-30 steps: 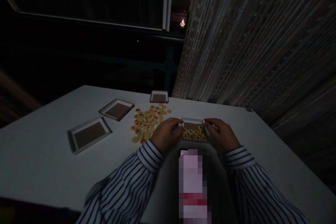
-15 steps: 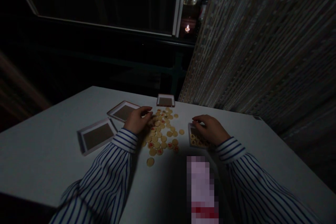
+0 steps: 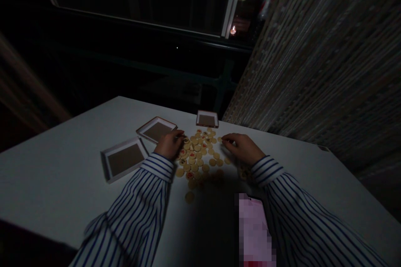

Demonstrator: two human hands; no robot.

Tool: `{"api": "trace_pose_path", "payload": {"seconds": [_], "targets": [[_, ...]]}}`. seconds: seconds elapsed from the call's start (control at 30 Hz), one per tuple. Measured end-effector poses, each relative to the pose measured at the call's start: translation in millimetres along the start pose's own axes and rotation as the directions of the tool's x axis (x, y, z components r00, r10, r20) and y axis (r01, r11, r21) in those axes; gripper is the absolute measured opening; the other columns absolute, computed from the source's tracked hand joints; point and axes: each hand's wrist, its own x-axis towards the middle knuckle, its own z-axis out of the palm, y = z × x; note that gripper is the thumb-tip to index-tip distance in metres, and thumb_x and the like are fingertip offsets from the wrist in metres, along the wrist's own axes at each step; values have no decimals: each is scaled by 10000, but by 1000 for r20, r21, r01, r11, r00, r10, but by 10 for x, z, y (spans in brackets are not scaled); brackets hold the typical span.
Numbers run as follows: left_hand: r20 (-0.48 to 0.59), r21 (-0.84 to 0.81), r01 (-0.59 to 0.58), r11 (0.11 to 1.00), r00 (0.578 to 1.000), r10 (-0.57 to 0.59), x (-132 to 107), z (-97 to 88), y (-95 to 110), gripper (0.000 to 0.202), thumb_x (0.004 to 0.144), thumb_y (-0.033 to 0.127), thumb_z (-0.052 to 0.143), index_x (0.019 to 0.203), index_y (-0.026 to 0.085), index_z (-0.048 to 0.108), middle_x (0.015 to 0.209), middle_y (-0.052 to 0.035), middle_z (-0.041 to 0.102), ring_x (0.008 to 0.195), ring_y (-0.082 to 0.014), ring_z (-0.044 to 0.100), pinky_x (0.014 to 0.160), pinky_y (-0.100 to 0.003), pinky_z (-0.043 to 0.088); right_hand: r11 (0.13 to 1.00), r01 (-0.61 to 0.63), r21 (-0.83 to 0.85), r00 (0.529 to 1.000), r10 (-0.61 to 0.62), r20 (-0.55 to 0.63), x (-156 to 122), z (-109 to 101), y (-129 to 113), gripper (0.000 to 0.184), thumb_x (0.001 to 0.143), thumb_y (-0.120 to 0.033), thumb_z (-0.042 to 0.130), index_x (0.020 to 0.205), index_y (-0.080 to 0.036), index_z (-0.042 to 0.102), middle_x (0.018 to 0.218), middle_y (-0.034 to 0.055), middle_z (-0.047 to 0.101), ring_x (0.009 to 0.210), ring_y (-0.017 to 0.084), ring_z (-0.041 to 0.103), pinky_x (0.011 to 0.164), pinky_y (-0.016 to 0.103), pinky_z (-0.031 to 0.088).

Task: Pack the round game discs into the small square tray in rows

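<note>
Many round wooden xiangqi pieces (image 3: 194, 167), some marked with red or black characters, lie spread between my hands on a white table (image 3: 62, 158). My left hand (image 3: 169, 144) rests at the pile's left side, its fingers loosely curled and slightly apart beside the pieces. My right hand (image 3: 242, 147) reaches in from the right, with thumb and fingertips at the edge of a single plain piece (image 3: 219, 139). Under my right wrist, mostly hidden and in shadow, sits a small box with pieces (image 3: 244, 172) in it.
Two shallow box parts, a white tray (image 3: 105, 162) and a brown-edged lid (image 3: 145, 127), lie on the left. A smaller box part (image 3: 207, 119) stands at the far edge. A phone (image 3: 255, 229) lies near me. A string curtain (image 3: 300, 62) hangs at right.
My right hand has moved left from over the small box to a piece at the pile's right side. My left hand has lowered slightly towards the pieces. The view has shifted.
</note>
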Motion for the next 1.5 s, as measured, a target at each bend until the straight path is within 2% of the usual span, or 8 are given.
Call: {"api": "trace_pose_path", "payload": {"seconds": [0.13,0.27,0.33,0.47,0.77,1.0,1.23,1.5], "targets": [[54,87,-101,991,994,96,23,40,-98,277,823,255,460,1024,208,645,1050,-60,673,996,-208,608,896,-339,459,1000,21,13,999,-22,46,127,86,-66,286,856,-286,437,981,-179,671,984,64,692,849,181,627,767,272,454],[115,136,-258,956,963,244,47,106,-200,286,845,228,414,1012,212,645,1052,-48,665,1009,-199,592,916,-359,455,1000,28,10,996,-29,80,210,178,-102,289,857,-292,436,987,-180,668,1011,63,686,884,181,620,786,260,438],[123,149,-295,944,953,278,51,123,-224,293,850,233,406,1024,216,642,1059,-54,661,1013,-209,585,920,-390,452,1000,23,3,995,-23,101,235,208,-120,283,854,-287,438,986,-187,667,1025,59,682,909,181,615,795,253,431],[146,165,-310,936,946,288,51,136,-235,303,845,243,417,1060,233,631,1122,-61,639,1086,-228,546,948,-435,425,999,34,-12,991,-32,132,259,228,-169,290,856,-271,420,993,-191,663,1034,58,678,934,179,610,819,251,415],[219,174,-352,920,924,312,66,156,-247,316,842,228,428,1098,246,612,1152,-36,629,1169,-207,486,1005,-428,374,999,47,-18,989,-44,141,263,300,-242,298,866,-295,404,1001,-202,654,1026,53,677,936,178,607,805,253,409],[205,224,-329,917,936,286,53,115,-190,297,856,293,431,1072,252,631,1125,-65,636,1132,-243,517,966,-457,389,998,59,-26,985,-54,164,266,326,-254,303,872,-308,399,1017,-209,646,1045,48,669,949,182,600,807,261,402],[224,189,-393,900,910,350,91,132,-242,272,852,294,446,1029,247,648,1087,-48,658,1131,-236,518,967,-444,389,999,39,-35,983,-32,178,260,329,-260,310,873,-311,400,1043,-210,638,1075,52,660,974,182,594,827,256,396],[199,195,-413,890,905,376,93,147,-259,253,848,300,460,994,226,654,1038,-49,673,1062,-227,555,940,-413,414,998,54,-28,982,-48,180,254,363,-245,313,867,-311,398,1033,-203,640,1060,56,665,967,188,595,821,261,401]]}}
